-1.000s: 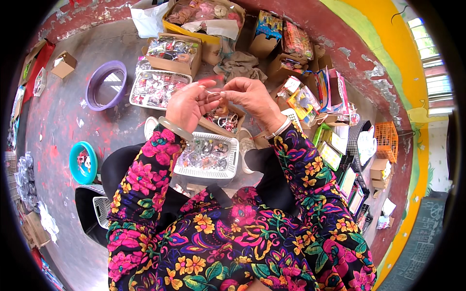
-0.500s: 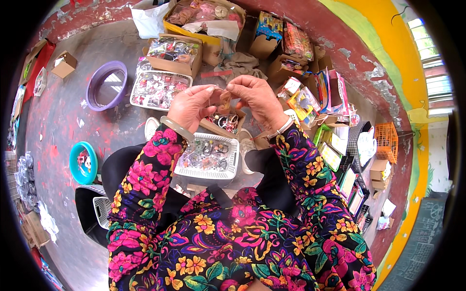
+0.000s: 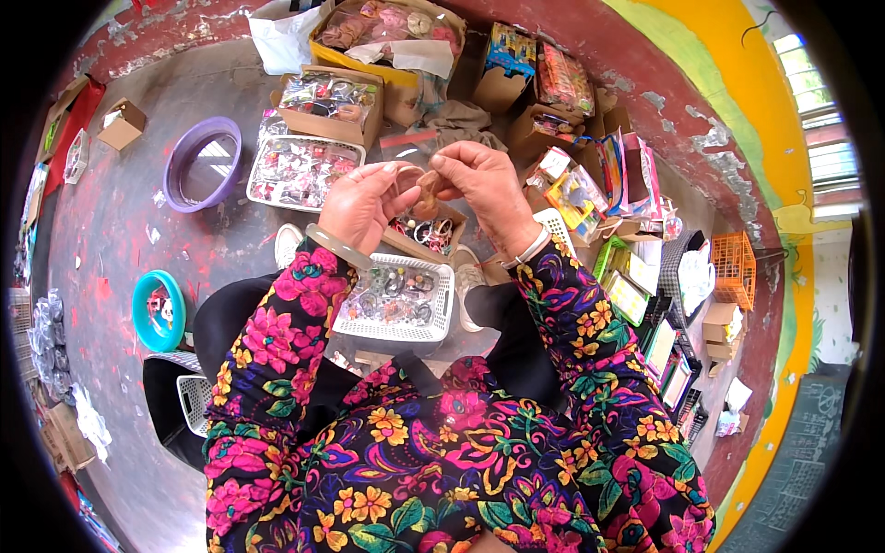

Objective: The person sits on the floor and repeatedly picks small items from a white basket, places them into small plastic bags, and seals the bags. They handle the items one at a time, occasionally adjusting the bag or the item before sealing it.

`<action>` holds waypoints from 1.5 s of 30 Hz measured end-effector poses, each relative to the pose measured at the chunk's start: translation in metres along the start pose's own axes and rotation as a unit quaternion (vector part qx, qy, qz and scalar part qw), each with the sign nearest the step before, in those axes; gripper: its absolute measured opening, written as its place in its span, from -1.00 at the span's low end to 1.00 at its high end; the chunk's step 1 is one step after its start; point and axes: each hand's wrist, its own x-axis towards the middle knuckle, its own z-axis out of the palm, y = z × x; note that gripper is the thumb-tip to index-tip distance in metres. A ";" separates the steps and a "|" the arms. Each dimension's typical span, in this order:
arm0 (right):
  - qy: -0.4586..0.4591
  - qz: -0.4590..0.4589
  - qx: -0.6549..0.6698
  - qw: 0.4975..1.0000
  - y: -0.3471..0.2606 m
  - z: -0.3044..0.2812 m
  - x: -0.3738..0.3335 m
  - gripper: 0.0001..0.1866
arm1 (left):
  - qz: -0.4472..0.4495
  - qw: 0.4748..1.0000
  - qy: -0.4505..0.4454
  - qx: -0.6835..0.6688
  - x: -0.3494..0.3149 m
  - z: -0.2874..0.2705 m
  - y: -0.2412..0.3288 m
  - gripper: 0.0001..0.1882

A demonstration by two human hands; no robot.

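Observation:
My left hand [image 3: 362, 205] and my right hand [image 3: 484, 192] meet in front of me with thumbs and fingers pinched. Between them is a thin loop with a tan-brown, bow-like piece [image 3: 427, 197], which looks like a hair tie. Both hands grip it, the right at the brown piece and the left at the loop. Below them stands a cardboard box [image 3: 417, 247] of assorted hair ties. Nearer to me, a white plastic basket [image 3: 444, 295] holds small bagged accessories. A clear bag with a red strip [image 3: 409, 143] lies just beyond my fingertips.
Another white basket [image 3: 255, 197] of packaged items is at the left, beside a purple basin [image 3: 173, 189]. A teal basin [image 3: 138, 311] stands lower left. Open cartons [image 3: 334, 125] line the back. Packages [image 3: 576, 198], black crates [image 3: 678, 373] and an orange crate [image 3: 735, 267] crowd the right.
The hands stay nearly in place. The left fingers have opened out slightly round the loop, and the brown piece hangs more plainly in view. The red-stripped bag shows more beyond the fingers.

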 end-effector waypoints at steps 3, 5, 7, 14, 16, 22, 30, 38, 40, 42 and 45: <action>-0.002 0.003 -0.052 0.999 0.001 -0.003 0.000 -0.85 | 0.000 1.000 0.029 0.000 0.000 0.005 0.000 -0.78; -0.004 -0.006 -0.043 0.999 0.002 -0.002 0.000 -0.85 | -0.004 1.000 0.031 0.000 -0.001 0.005 0.003 -0.78; -0.015 -0.010 -0.035 0.999 0.002 -0.001 0.001 -0.85 | -0.006 0.999 0.037 0.003 -0.002 0.005 0.004 -0.78; -0.043 0.002 -0.017 0.999 -0.001 0.000 -0.002 -0.86 | 0.044 0.999 0.022 -0.009 0.001 0.002 0.003 -0.77; -0.040 0.013 0.000 0.999 -0.003 0.000 -0.003 -0.86 | 0.054 0.998 0.011 -0.017 0.002 0.003 0.004 -0.77; -0.041 0.035 -0.010 0.999 -0.005 0.000 -0.003 -0.86 | 0.046 0.999 0.013 -0.013 0.001 0.001 0.003 -0.77; -0.056 0.047 -0.027 0.997 0.004 -0.007 0.003 -0.85 | 0.041 0.999 0.006 -0.028 0.003 -0.002 0.001 -0.76; 0.119 -0.319 -0.335 0.878 -0.009 0.004 -0.003 -0.93 | 0.045 0.996 0.045 0.055 0.004 -0.003 -0.006 -0.76; 0.095 -0.412 -0.402 0.812 -0.010 0.005 -0.004 -0.92 | 0.038 0.995 0.054 0.081 0.004 0.000 -0.010 -0.77; 0.080 -0.403 -0.428 0.805 -0.007 0.008 -0.006 -0.92 | 0.032 0.994 0.059 0.089 0.002 0.009 -0.013 -0.78; 0.070 -0.410 -0.452 0.789 -0.004 0.008 -0.005 -0.94 | 0.022 0.989 0.025 0.141 0.002 0.010 -0.014 -0.76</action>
